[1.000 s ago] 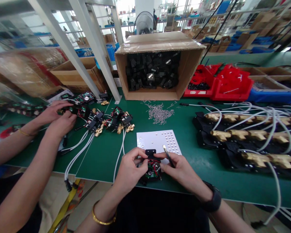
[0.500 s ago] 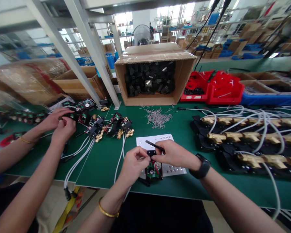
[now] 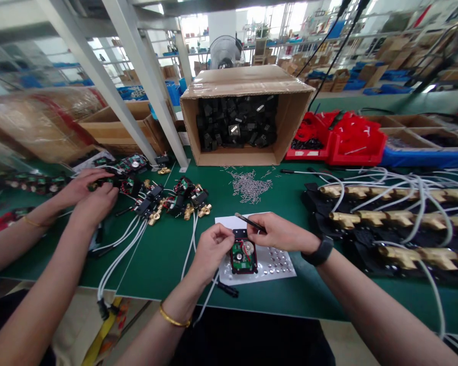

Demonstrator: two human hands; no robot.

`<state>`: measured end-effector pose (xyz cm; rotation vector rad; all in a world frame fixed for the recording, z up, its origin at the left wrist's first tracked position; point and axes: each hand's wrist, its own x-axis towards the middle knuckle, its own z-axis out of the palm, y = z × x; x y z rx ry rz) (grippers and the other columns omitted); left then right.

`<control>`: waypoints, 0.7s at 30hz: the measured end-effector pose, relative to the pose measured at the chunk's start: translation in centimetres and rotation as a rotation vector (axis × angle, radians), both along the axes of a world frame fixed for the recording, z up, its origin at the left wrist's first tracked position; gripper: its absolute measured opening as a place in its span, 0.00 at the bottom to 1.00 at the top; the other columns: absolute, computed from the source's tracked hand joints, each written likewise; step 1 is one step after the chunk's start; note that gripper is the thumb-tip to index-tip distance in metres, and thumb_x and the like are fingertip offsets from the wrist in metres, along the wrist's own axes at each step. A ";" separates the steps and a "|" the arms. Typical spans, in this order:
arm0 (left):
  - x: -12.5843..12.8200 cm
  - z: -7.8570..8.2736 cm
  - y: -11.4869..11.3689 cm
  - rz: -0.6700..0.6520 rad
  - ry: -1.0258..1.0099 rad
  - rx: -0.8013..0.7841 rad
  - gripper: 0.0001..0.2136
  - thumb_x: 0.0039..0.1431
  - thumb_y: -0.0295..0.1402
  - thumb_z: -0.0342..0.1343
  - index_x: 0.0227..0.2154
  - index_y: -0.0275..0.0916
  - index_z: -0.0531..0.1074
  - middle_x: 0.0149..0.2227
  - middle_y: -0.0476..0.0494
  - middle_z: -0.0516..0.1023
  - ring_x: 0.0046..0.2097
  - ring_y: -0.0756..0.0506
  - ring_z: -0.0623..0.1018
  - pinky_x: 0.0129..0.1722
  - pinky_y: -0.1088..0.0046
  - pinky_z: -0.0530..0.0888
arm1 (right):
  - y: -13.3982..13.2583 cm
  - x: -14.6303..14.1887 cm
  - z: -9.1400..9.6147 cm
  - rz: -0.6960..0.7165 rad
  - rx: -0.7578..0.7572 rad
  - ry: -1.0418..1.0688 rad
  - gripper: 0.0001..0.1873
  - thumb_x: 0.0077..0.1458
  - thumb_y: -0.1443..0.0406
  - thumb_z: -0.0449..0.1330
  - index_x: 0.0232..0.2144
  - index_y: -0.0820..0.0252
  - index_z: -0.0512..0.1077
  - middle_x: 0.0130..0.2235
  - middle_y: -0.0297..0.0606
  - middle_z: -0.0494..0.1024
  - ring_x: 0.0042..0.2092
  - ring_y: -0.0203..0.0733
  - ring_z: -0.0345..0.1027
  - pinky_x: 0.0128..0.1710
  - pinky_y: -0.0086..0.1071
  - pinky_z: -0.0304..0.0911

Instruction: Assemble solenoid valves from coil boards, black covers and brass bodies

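Note:
An open black housing with a green circuit board and a round metal disc inside lies on a white sheet dotted with small shiny round pieces. The thumb and fingers of my left hand pinch closed at the housing's upper left edge. A dark pen-like tool is gripped in my right hand, its lighter tip pointing up and left. The right fingertips rest by the housing's upper right corner. A white cable with a black connector lies below the left side.
Loose pins are heaped beyond the sheet, before a cardboard box of black parts. Brass-fitted units with white cables line the right. At left, a co-worker's hands handle parts near wired assemblies.
My hands have parted slightly, exposing more of the circuit board. The housing sits nearer the sheet's middle, and the black connector is now in plain sight. The co-worker's right hand has shifted slightly.

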<state>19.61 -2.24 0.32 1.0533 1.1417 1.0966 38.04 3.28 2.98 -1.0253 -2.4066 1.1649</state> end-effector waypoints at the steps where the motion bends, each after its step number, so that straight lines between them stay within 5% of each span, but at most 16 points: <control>1: -0.1 0.0 -0.1 -0.016 0.019 0.007 0.06 0.49 0.32 0.57 0.25 0.35 0.67 0.26 0.50 0.70 0.29 0.51 0.69 0.31 0.76 0.65 | -0.1 0.0 0.0 0.006 0.004 -0.003 0.04 0.49 0.70 0.53 0.24 0.60 0.63 0.24 0.28 0.63 0.26 0.30 0.54 0.25 0.25 0.48; 4: -0.6 -0.4 -0.8 -0.085 0.026 0.073 0.08 0.55 0.33 0.54 0.36 0.35 0.66 0.35 0.45 0.72 0.38 0.48 0.72 0.39 0.72 0.68 | -0.3 0.0 0.1 0.006 0.014 -0.017 0.04 0.50 0.70 0.52 0.24 0.60 0.62 0.23 0.27 0.62 0.25 0.30 0.53 0.24 0.25 0.48; 6: -0.9 -0.9 -1.4 -0.148 -0.005 0.136 0.18 0.55 0.35 0.55 0.47 0.38 0.61 0.43 0.42 0.70 0.46 0.45 0.71 0.48 0.67 0.67 | -0.4 0.1 0.2 -0.002 0.014 -0.024 0.04 0.50 0.70 0.52 0.24 0.61 0.62 0.23 0.28 0.63 0.25 0.30 0.53 0.24 0.25 0.48; 9: -1.2 -1.5 -2.3 -0.236 0.036 0.183 0.41 0.39 0.35 0.68 0.56 0.42 0.52 0.54 0.38 0.63 0.56 0.40 0.65 0.57 0.62 0.60 | -0.6 0.1 0.3 -0.010 0.025 -0.029 0.04 0.50 0.70 0.52 0.25 0.61 0.62 0.24 0.28 0.62 0.25 0.30 0.53 0.24 0.26 0.48; 11: -1.0 -1.8 -2.7 -0.247 0.141 0.198 0.48 0.29 0.31 0.72 0.56 0.43 0.52 0.57 0.37 0.60 0.58 0.37 0.62 0.59 0.60 0.57 | -0.5 0.1 0.3 -0.004 0.028 -0.025 0.03 0.49 0.71 0.52 0.24 0.61 0.63 0.23 0.28 0.62 0.25 0.30 0.53 0.24 0.26 0.48; 16: -0.4 -3.1 -2.5 -0.128 0.361 0.291 0.38 0.31 0.24 0.67 0.50 0.43 0.63 0.53 0.39 0.63 0.56 0.34 0.64 0.57 0.54 0.59 | 0.1 -0.7 0.3 -0.032 -0.029 -0.002 0.03 0.46 0.72 0.53 0.26 0.61 0.64 0.25 0.28 0.65 0.27 0.31 0.55 0.25 0.25 0.50; 21: -1.0 -5.9 -1.5 -0.063 0.335 0.302 0.33 0.34 0.36 0.66 0.49 0.41 0.67 0.53 0.34 0.65 0.55 0.32 0.66 0.54 0.57 0.65 | 1.2 -1.9 0.3 -0.088 -0.177 -0.025 0.03 0.43 0.70 0.58 0.26 0.61 0.66 0.24 0.27 0.66 0.25 0.30 0.56 0.23 0.23 0.49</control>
